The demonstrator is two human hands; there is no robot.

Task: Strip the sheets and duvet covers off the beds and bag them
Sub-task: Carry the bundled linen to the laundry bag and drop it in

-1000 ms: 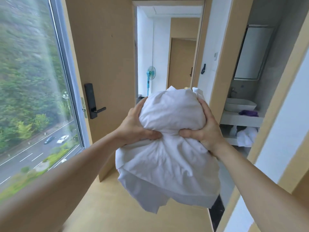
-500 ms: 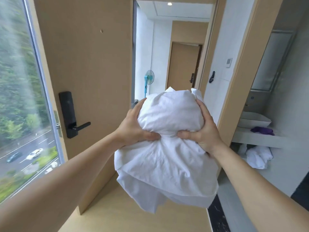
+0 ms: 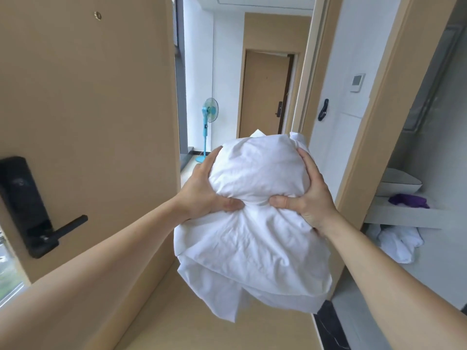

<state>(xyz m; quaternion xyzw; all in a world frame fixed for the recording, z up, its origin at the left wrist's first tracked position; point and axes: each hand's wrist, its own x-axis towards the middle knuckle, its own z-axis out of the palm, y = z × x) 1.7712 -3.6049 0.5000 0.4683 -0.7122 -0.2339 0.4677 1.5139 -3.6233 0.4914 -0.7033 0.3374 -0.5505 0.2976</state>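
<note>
A bundle of white bed linen (image 3: 252, 238) hangs in the air in front of me at chest height. Its top is bunched into a round ball and loose folds trail below. My left hand (image 3: 204, 193) grips the ball's left side, thumb pressed into the cloth underneath. My right hand (image 3: 309, 195) grips the right side the same way. No bag and no bed are in view.
An open wooden door (image 3: 101, 117) with a black lock handle (image 3: 32, 213) stands close on my left. Ahead, a corridor holds a blue standing fan (image 3: 208, 127) and a closed door (image 3: 265, 94). On the right, a bathroom shelf carries a basin (image 3: 399, 184), a purple cloth (image 3: 408, 200) and white towels (image 3: 399, 243).
I have moved forward towards the doorway with the bundle. The window has slid almost out of view on the left and the door fills more of the frame. Both hands hold as before.
</note>
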